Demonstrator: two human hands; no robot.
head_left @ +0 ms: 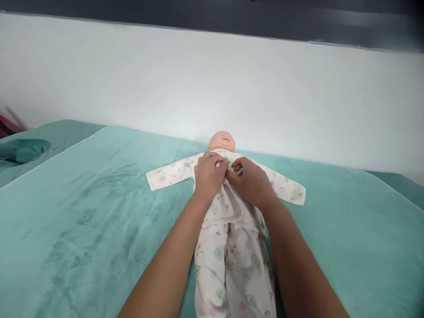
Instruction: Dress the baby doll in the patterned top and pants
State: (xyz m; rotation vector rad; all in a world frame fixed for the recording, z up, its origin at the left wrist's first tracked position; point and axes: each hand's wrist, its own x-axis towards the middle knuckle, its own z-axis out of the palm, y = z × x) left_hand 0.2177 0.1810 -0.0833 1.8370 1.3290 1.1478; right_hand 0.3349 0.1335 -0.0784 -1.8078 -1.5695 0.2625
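Both of our hands meet over the chest of the doll's shirt (pixel 217 210). Our left hand (pixel 208 176) has its thumb and fingers drawn narrow, pinching the cloth just below the collar. Our right hand (pixel 251 180) is curled in from the other side, its fingertips at the front opening; we cannot tell whether they grip the fabric or only touch it.

Going by size, we see first the green cover (pixel 109 198), a soft sheet with darker rubbed patches on its left part and pale seams near both sides. Behind it we have the white wall (pixel 185 84), and above that the dark band (pixel 165 15) along the top.

Between our forearms lies the doll (pixel 221 140), face up on the cover, with its head close to the wall and its legs towards us. It wears white trousers (pixel 245 269), printed with green and pink shapes and running out of view at the bottom. The shirt, white with small prints, overlaps their waist; both its sleeves are stretched outwards on the cover.

At the far left edge we make out part of a red object (pixel 11 126). Smallest is a round pale button (pixel 225 181) on the shirt front, just below our fingertips.
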